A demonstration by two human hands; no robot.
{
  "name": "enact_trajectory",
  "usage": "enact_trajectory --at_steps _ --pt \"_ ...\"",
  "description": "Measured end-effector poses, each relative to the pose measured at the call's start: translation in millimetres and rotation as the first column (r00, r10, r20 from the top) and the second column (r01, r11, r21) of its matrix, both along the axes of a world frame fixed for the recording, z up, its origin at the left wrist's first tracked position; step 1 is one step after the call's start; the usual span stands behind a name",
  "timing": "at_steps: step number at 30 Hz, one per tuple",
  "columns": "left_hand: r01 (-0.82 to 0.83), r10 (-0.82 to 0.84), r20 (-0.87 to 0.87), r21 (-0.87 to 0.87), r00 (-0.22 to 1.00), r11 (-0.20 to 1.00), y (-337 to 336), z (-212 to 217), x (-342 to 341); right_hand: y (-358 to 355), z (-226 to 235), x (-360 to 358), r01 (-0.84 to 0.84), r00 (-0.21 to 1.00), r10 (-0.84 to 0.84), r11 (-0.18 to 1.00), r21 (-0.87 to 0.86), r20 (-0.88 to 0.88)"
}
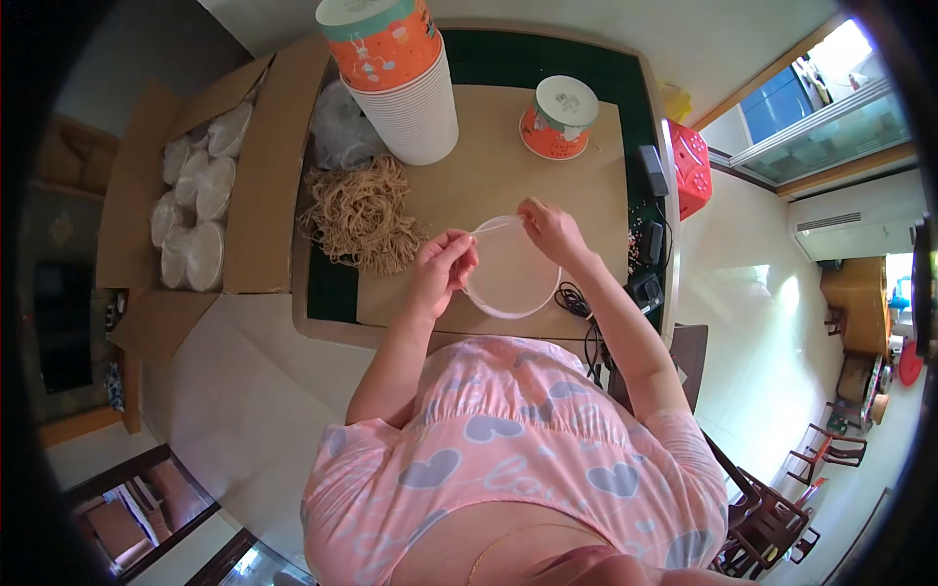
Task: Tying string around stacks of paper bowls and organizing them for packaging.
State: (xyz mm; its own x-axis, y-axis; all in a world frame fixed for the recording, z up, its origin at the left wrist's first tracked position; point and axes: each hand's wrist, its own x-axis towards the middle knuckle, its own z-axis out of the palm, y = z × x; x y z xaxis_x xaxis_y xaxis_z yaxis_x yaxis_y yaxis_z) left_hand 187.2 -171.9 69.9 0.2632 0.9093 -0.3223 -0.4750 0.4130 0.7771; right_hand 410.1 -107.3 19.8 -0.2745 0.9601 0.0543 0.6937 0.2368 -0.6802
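A round, see-through plastic lid (515, 283) with a pale rim is at the near middle of the table, between my hands. My left hand (446, 269) is closed at the lid's left edge, thumb and forefinger pinched together. At its far right edge my right hand (550, 232) also pinches, knuckles up. A thin whitish line runs between the two sets of fingertips; I cannot tell whether it is rim or a separate strand. Left of my left hand lies a heap of tan twine (366, 215). Further off stands a short orange and green paper tub (557, 130).
A tall stack of nested paper tubs (415, 112) stands at the far left, beside a clear plastic bag (344, 127). An open cardboard box (264, 176) holds several bagged white stacks (210, 186). Black cables (575, 301) and adapters (645, 290) lie along the right edge, near a red stool (690, 168).
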Motion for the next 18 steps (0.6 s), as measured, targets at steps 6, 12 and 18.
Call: enact_trajectory --at_steps 6,12,18 --pt "-0.071 0.123 0.235 -0.218 0.964 0.973 2 -25 -3 47 -11 -24 -0.235 0.969 0.211 0.948 0.216 0.128" --pt "-0.211 0.275 0.31 -0.225 0.91 0.951 -5 -38 8 -20 38 -38 -0.083 0.992 0.092 0.991 0.106 -0.082" --pt "-0.123 0.16 0.44 -0.113 0.884 0.986 -9 -29 26 -110 29 -17 -0.452 0.82 0.072 0.689 -0.567 -0.567"
